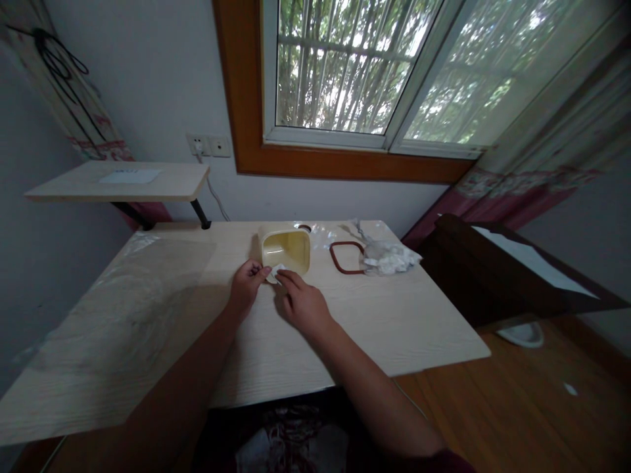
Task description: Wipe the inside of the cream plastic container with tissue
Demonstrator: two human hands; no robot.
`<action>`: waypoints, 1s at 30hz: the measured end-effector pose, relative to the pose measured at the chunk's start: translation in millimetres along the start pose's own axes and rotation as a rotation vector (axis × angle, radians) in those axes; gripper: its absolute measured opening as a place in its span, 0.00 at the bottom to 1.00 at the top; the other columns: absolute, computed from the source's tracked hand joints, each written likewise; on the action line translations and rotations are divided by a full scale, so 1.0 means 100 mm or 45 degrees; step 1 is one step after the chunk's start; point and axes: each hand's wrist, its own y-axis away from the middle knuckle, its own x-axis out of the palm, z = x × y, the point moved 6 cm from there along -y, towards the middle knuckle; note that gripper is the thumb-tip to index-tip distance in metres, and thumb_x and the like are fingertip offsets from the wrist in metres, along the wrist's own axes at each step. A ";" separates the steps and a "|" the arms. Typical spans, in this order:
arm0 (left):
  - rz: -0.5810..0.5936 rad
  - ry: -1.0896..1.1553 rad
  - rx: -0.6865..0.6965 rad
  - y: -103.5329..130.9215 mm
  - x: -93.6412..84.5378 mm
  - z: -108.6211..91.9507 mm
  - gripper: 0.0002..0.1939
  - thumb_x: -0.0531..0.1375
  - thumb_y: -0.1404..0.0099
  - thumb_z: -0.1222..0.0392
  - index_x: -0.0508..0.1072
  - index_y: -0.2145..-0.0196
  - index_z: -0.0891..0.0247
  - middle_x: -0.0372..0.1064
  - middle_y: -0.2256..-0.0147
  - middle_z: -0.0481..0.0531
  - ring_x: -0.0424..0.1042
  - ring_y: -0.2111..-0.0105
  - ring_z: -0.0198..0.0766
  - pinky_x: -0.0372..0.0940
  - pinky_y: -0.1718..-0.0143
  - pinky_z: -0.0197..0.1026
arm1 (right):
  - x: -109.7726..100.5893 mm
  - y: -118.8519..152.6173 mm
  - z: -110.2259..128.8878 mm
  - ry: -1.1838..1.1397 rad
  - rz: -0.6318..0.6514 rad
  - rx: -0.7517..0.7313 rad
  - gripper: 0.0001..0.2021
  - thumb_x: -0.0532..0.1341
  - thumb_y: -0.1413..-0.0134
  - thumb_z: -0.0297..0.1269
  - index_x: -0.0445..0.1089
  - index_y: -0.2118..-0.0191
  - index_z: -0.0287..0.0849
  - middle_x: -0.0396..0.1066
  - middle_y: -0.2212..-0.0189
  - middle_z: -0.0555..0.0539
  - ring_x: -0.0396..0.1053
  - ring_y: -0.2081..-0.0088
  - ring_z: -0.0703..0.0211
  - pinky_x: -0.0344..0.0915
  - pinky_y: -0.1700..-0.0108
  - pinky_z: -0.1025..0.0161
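Observation:
A pale yellow container lies on its side on the light wooden table, its opening towards me. At its near lower edge, my left hand pinches a small white piece between thumb and fingers. My right hand is on the other side of the same piece, its fingers bent and touching it. Whether the white piece is paper or a bag edge is too small to tell. A reddish-brown frame-shaped ring lies to the right of the container, against a clear plastic bag with white contents.
A raised shelf on black legs stands at the back left, with a paper on top. Clear plastic sheeting covers the table's left part. Beyond the right edge is a dark brown piece of furniture.

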 end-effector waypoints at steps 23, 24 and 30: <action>0.003 0.011 0.044 0.00 -0.02 0.03 0.15 0.66 0.43 0.49 0.67 0.73 0.61 0.56 0.80 0.41 0.56 0.79 0.31 0.51 0.76 0.35 | -0.13 0.02 -0.22 0.348 0.182 0.185 0.28 0.51 0.38 0.31 0.59 0.32 0.44 0.56 0.31 0.42 0.74 0.47 0.52 0.73 0.49 0.57; 0.004 0.006 0.042 0.00 -0.02 0.02 0.15 0.66 0.43 0.49 0.67 0.73 0.61 0.56 0.80 0.41 0.56 0.78 0.31 0.51 0.76 0.35 | -0.13 0.01 -0.22 0.351 0.189 0.192 0.28 0.51 0.38 0.31 0.58 0.32 0.44 0.56 0.30 0.42 0.74 0.47 0.52 0.73 0.49 0.57; 0.008 -0.054 0.080 0.01 -0.01 -0.03 0.13 0.66 0.44 0.51 0.68 0.73 0.61 0.60 0.78 0.43 0.60 0.76 0.32 0.55 0.73 0.35 | -0.10 -0.04 -0.17 0.378 0.249 0.203 0.29 0.49 0.37 0.31 0.57 0.31 0.43 0.56 0.30 0.40 0.76 0.50 0.50 0.74 0.52 0.53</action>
